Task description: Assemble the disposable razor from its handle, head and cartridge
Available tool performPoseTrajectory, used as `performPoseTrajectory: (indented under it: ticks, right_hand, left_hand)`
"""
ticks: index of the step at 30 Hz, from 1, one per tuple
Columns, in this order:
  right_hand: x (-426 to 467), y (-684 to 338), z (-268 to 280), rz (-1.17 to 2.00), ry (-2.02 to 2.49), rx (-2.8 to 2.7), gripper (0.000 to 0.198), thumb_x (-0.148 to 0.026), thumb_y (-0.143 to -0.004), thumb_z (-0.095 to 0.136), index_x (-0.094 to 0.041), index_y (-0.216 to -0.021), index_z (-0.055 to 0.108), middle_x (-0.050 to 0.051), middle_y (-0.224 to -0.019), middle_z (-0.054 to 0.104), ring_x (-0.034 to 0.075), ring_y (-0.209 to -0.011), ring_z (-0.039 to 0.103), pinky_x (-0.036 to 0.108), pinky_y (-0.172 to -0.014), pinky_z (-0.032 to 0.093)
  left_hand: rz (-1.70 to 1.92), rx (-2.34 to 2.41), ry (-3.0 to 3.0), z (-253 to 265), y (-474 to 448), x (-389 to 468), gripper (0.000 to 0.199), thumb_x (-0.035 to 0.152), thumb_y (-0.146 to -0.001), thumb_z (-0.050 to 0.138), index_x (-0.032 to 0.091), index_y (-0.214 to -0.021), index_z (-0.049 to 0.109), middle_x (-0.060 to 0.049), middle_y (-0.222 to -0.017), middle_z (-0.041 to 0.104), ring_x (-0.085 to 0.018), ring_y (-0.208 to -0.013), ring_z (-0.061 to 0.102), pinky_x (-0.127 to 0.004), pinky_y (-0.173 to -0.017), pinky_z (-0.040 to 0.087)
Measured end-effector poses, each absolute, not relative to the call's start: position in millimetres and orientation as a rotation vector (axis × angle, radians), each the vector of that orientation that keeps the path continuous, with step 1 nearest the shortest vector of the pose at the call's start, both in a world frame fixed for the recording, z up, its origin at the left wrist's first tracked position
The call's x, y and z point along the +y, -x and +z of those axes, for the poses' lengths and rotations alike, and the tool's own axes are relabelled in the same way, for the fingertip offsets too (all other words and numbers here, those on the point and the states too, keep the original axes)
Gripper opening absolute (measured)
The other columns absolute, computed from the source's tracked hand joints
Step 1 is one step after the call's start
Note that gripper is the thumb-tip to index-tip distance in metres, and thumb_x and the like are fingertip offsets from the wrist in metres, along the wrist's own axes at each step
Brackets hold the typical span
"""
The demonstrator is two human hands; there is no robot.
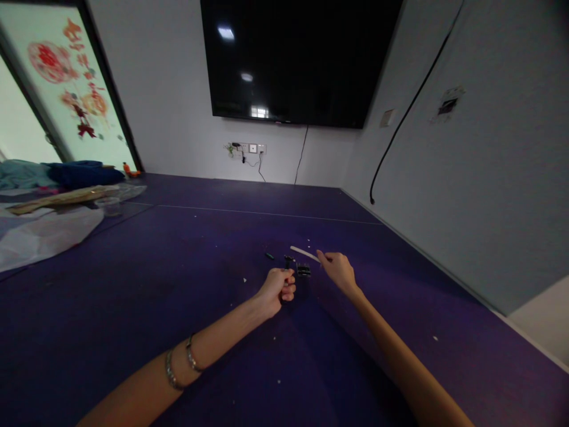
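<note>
My left hand (pixel 278 289) is closed around a small black T-shaped tool (pixel 288 260); its wider top shows above the thumb and the rest is hidden in the fingers. My right hand (pixel 338 270) pinches one end of a thin white strip (pixel 304 253), which points left and away from me. Just right of the left fist, a small black slotted piece (pixel 303 270) lies on the purple surface (pixel 200 296). Beyond the left hand there is a short dark green piece (pixel 269 255).
Small white scraps (pixel 245 280) are scattered on the purple surface. At the far left lie a white plastic bag (pixel 48 237), a clear cup (pixel 109 206) and dark blue cloth (pixel 84 173). A black cable (pixel 413 101) hangs along the right wall, and a television (pixel 302 59) hangs ahead.
</note>
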State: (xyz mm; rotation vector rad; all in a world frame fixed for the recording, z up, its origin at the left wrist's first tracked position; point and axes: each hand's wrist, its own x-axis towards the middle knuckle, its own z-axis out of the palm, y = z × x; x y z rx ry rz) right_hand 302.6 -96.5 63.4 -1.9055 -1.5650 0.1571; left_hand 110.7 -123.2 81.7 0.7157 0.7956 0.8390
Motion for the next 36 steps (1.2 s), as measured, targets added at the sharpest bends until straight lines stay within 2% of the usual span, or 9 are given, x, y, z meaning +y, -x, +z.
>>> performPoseTrajectory:
  ticks: [4,7,10,13,17,19,25,29,36]
  right_hand:
    - [-84.8,-311.8,59.6,0.398,1.646,-1.525,0.044,-0.055,-0.078,0.043,-0.016,-0.073,0.062,0.001,-0.059,0.056,0.012,-0.053,0.05,0.021,-0.049,0.031]
    - [-79.9,-310.4,57.1,0.493,1.506,-1.463,0.039,-0.052,-0.074,0.05,-0.015,-0.082,0.059,-0.004,-0.052,0.049,0.01,-0.044,0.041,0.02,-0.042,0.027]
    - [-81.2,-304.2,59.3,0.55,1.412,-1.406,0.036,-0.05,-0.076,0.047,-0.016,-0.084,0.056,-0.006,-0.048,0.044,0.009,-0.04,0.039,0.02,-0.039,0.027]
    - [-86.8,-296.0,66.0,0.548,1.379,-1.397,0.034,-0.047,-0.079,0.043,-0.016,-0.08,0.057,-0.002,-0.051,0.051,0.011,-0.044,0.046,0.021,-0.043,0.033]
    - [-96.8,-282.4,70.9,0.361,1.512,-1.574,0.034,-0.041,-0.079,0.043,-0.016,-0.062,0.06,0.003,-0.058,0.059,0.013,-0.055,0.054,0.022,-0.051,0.036]
    - [-102.6,-273.5,69.5,0.265,1.663,-1.67,0.033,-0.039,-0.078,0.045,-0.017,-0.06,0.062,0.003,-0.059,0.061,0.014,-0.057,0.056,0.022,-0.052,0.035]
    - [-118.4,-245.3,59.4,0.087,2.069,-1.895,0.033,-0.041,-0.078,0.046,-0.019,-0.069,0.069,0.008,-0.073,0.068,0.021,-0.068,0.064,0.026,-0.057,0.039]
    - [-122.1,-234.8,53.4,0.071,2.139,-1.986,0.033,-0.038,-0.08,0.043,-0.02,-0.078,0.071,0.011,-0.082,0.069,0.024,-0.076,0.066,0.03,-0.063,0.043]
    - [-123.1,-227.9,44.2,0.071,2.168,-2.041,0.036,-0.038,-0.081,0.041,-0.017,-0.083,0.069,0.014,-0.086,0.069,0.027,-0.081,0.066,0.035,-0.067,0.046]
  left_hand:
    - [0.896,0.736,-0.773,87.6,-105.9,-119.5,0.013,0.012,-0.084,0.042,0.017,-0.073,0.038,0.009,-0.052,0.034,0.0,-0.032,0.022,-0.015,-0.033,0.01]
    - [0.967,0.699,-0.855,94.2,-101.5,-117.2,0.009,0.018,-0.083,0.048,0.018,-0.077,0.041,0.009,-0.053,0.034,0.0,-0.032,0.022,-0.015,-0.032,0.012]
    - [1.024,0.628,-0.987,102.1,-96.9,-115.6,0.009,0.022,-0.082,0.05,0.018,-0.08,0.042,0.009,-0.054,0.036,-0.001,-0.032,0.024,-0.014,-0.031,0.014]
    - [1.04,0.553,-1.124,109.2,-92.5,-113.9,0.011,0.024,-0.08,0.053,0.018,-0.083,0.045,0.008,-0.055,0.037,-0.002,-0.034,0.028,-0.014,-0.03,0.019]
    - [1.065,0.512,-1.216,113.7,-88.9,-111.3,0.013,0.025,-0.078,0.055,0.018,-0.085,0.047,0.007,-0.057,0.041,-0.003,-0.038,0.037,-0.015,-0.033,0.029]
    - [1.074,0.499,-1.224,113.9,-88.4,-110.3,0.014,0.026,-0.078,0.056,0.018,-0.086,0.047,0.006,-0.058,0.042,-0.004,-0.039,0.038,-0.016,-0.034,0.031]
    - [1.071,0.5,-1.221,113.6,-88.5,-110.7,0.014,0.027,-0.078,0.056,0.018,-0.085,0.048,0.006,-0.058,0.041,-0.004,-0.039,0.037,-0.015,-0.034,0.03]
    - [1.066,0.511,-1.216,113.3,-88.6,-111.9,0.014,0.027,-0.077,0.055,0.018,-0.085,0.048,0.007,-0.057,0.041,-0.004,-0.039,0.037,-0.015,-0.033,0.03]
    - [1.058,0.519,-1.217,109.1,-89.7,-110.6,0.016,0.028,-0.076,0.056,0.018,-0.086,0.048,0.007,-0.057,0.041,-0.004,-0.038,0.038,-0.015,-0.033,0.029]
